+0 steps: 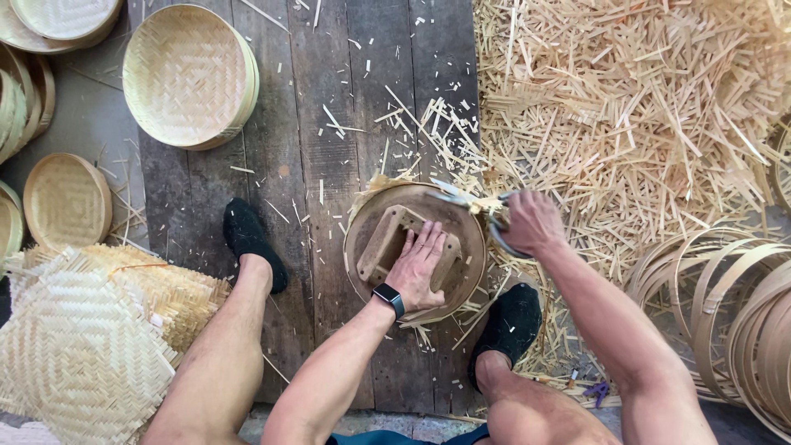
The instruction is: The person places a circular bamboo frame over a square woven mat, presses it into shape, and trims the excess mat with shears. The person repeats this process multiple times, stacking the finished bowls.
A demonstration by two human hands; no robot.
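Round wooden form (414,251) on floor planks (329,124), between the feet. Left hand (418,268) flat, fingers spread, pressing its handle block (387,239). Right hand (534,221) clenched on shears (465,200) at the rim. Bamboo offcuts (626,107) heaped just right.

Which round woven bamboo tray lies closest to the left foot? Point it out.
The large round tray on the dark planks, straight above the left foot; the others sit at the left edge.

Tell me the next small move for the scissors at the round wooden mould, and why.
Probably snip on along the rim: the right hand holds grey metal scissors at the round wooden mould's top edge, pale woven strip ends jut out there, and the left hand presses the mould flat.
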